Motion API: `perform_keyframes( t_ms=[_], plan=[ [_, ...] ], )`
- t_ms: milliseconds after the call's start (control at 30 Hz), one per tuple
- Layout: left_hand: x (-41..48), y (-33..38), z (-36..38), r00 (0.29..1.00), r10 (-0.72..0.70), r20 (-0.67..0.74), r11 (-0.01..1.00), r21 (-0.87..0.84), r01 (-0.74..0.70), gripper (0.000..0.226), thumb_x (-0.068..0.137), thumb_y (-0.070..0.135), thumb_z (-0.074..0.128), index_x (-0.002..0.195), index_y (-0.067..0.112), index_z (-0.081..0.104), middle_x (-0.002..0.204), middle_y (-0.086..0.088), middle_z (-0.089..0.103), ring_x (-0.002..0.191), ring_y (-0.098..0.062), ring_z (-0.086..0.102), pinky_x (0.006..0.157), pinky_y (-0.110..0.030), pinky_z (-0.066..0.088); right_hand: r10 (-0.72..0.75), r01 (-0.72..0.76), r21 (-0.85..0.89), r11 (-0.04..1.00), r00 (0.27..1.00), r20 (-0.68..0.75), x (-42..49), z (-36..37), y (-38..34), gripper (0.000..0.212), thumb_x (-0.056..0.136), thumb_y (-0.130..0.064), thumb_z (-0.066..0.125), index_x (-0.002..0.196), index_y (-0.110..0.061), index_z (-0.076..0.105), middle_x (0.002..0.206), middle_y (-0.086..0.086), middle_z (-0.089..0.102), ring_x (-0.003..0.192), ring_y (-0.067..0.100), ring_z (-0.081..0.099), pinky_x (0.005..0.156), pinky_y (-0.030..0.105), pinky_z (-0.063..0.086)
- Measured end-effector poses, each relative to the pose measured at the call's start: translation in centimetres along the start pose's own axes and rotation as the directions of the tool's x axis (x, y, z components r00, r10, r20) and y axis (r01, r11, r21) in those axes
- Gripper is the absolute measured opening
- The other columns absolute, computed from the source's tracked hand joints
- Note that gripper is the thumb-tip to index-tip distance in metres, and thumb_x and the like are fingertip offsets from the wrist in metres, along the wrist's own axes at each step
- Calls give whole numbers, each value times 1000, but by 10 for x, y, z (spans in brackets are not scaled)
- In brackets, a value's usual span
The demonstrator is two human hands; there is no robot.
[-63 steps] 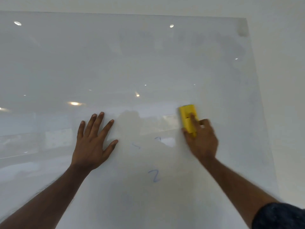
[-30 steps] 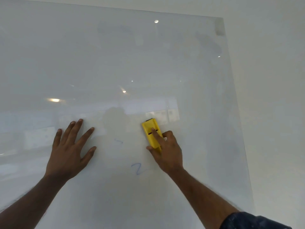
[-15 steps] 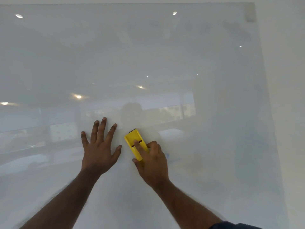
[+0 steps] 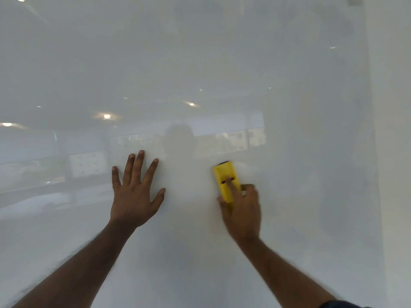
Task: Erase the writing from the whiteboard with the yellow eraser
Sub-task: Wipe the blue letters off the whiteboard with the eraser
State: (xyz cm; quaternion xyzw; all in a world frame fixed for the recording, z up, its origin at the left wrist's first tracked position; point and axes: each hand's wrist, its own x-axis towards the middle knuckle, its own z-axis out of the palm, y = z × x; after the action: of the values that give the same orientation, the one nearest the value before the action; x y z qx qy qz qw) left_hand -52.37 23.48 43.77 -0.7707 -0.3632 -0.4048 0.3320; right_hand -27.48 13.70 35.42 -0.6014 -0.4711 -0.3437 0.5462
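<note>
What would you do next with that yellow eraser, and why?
Probably one more short pass across the patch between the hands, then lift off to check. The right hand holds the yellow eraser against the whiteboard, the left hand is spread flat beside it, and no writing shows, though glare and blur could hide faint marks.

The yellow eraser [image 4: 226,182] is now found well to the right of the left hand [image 4: 134,196], whereas half a second ago it was held just beside that hand's thumb. Before that, it was carried leftward across the whiteboard [image 4: 200,63] from a spot farther right. The blue "2" and the short blue strokes seen two seconds and one second ago are no longer seen on the board; the patch between the hands is shown clean. The right hand [image 4: 242,210] is blurred with motion, its forefinger laid along the eraser's back.
</note>
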Motion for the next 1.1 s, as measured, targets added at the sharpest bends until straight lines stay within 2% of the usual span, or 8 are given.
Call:
perform_keyframes(
  t_ms=[167,267,367,567,700,800,967,1100],
  plan=[
    [-5,2,-1,1000,-6,-8,1000,0,6,77,88,56,42,156,21,26,166,-12,10,153,-30,4,117,-65,10,-206,192,80,978,952,227,-62,16,-42,59,76,-37,69,131,-33,46,96,7,52,80,29,52,63,37,48],
    [-6,1,-2,1000,-22,-16,1000,-9,22,78,87,57,41,155,22,28,166,-11,11,153,-30,5,117,-63,9,-243,246,19,969,941,235,-51,2,-18,60,75,-39,69,131,-33,48,94,7,54,80,30,53,63,36,44],
    [-9,3,0,999,-33,-14,999,-15,33,78,87,58,40,155,22,27,167,-11,10,153,-30,4,117,-62,8,-15,21,-65,998,996,91,-20,-19,44,57,75,-41,69,128,-29,55,94,11,56,77,34,55,63,38,47],
    [-19,8,1,998,-59,-6,998,-30,59,80,86,57,42,155,19,27,166,-14,8,153,-32,3,116,-62,7,299,-295,66,953,953,-55,-6,-27,70,58,78,-37,70,133,-30,51,98,10,49,85,32,53,72,41,50],
    [-21,9,3,998,-69,6,997,-20,69,83,84,58,42,155,18,26,166,-15,7,153,-32,1,116,-62,7,9,-14,52,999,996,87,-32,-2,6,56,75,-38,70,127,-28,52,96,11,53,81,33,52,67,38,45],
    [-23,9,3,998,-69,2,998,-8,69,83,83,58,42,154,17,28,166,-16,9,153,-33,4,115,-64,9,-204,196,55,979,945,257,-60,9,-29,59,75,-39,70,129,-32,46,96,7,50,80,29,50,65,35,43],
    [-22,18,5,996,-94,-14,995,-37,93,84,81,57,43,153,15,30,165,-18,10,153,-33,3,117,-59,3,-277,302,-19,953,899,340,-48,2,-9,61,73,-46,71,128,-35,46,97,6,49,80,26,50,66,35,39],
    [-33,26,7,995,-103,-11,993,-65,102,86,81,58,43,153,14,30,165,-17,10,153,-32,2,116,-51,-4,-124,143,-61,988,960,252,-24,-21,44,59,75,-47,70,129,-35,47,97,6,50,83,28,52,67,37,41]
  ],
)
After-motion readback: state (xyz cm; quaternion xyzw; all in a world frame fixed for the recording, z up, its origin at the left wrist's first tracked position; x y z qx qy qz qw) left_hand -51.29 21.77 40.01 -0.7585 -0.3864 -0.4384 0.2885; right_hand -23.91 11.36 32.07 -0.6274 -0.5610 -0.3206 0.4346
